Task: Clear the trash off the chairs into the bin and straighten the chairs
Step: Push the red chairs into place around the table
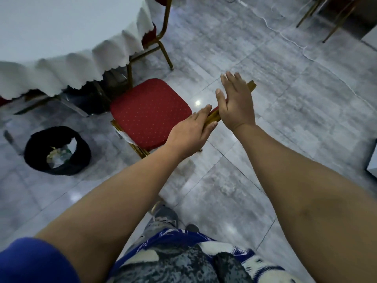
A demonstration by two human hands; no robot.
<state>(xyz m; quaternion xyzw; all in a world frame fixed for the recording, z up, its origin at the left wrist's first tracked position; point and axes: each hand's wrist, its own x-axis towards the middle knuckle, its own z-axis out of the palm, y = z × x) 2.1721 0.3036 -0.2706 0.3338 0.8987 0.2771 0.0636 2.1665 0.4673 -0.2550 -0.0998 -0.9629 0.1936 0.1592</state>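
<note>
Down below me the grey tiled floor [275,82] fills most of the head view, and the round table [51,23] with its white scalloped cloth takes the ten o'clock corner. Next in size is the red chair [149,111], its dotted seat near the middle of the view, just off the table's edge, with its gold backrest rail [212,117] running from centre toward one o'clock. My left hand [191,133] lies flat along the lower end of that rail, fingers [204,113] straight and spread loose, palm touching the rail, not curled round it. My right hand [234,103] stands on edge against the upper stretch of the rail, fingers [230,78] stretched out and pointing to twelve o'clock, likewise open with nothing gripped. At eight o'clock, well apart from the chair, the black bin [57,152] sits on the floor with crumpled trash [59,156] inside. I see no trash on the red seat; a bit of something white [124,135] shows at the seat's left edge, too unclear to name. A second chair [155,35] is tucked under the cloth at twelve o'clock.
</note>
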